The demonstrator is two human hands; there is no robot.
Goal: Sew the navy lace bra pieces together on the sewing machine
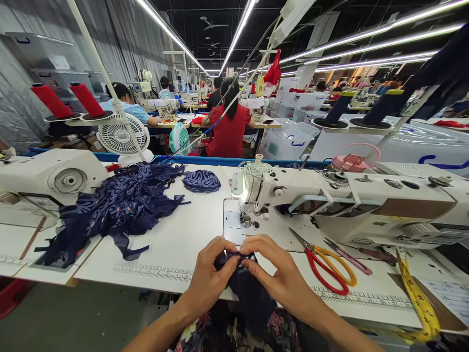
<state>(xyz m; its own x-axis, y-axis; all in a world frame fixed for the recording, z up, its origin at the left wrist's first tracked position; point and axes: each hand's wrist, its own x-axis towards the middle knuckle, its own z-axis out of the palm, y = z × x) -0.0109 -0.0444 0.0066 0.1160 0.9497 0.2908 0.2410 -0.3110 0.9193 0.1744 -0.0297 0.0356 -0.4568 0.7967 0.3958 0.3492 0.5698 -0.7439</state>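
My left hand (pixel 210 274) and my right hand (pixel 280 274) both pinch a small piece of dark navy fabric (pixel 249 293) at the table's near edge, fingertips almost meeting over its top edge. The fabric hangs down toward my lap. Just beyond my hands stands a white sewing machine (pixel 330 200), its needle area (pixel 245 220) lit by a small lamp.
A pile of navy fabric pieces (pixel 120 205) lies left on the white table (pixel 176 244), with a folded patterned piece (pixel 201 181) behind. Red and yellow scissors (pixel 326 266) and a yellow tape measure (pixel 417 298) lie right. Other people sew at tables behind.
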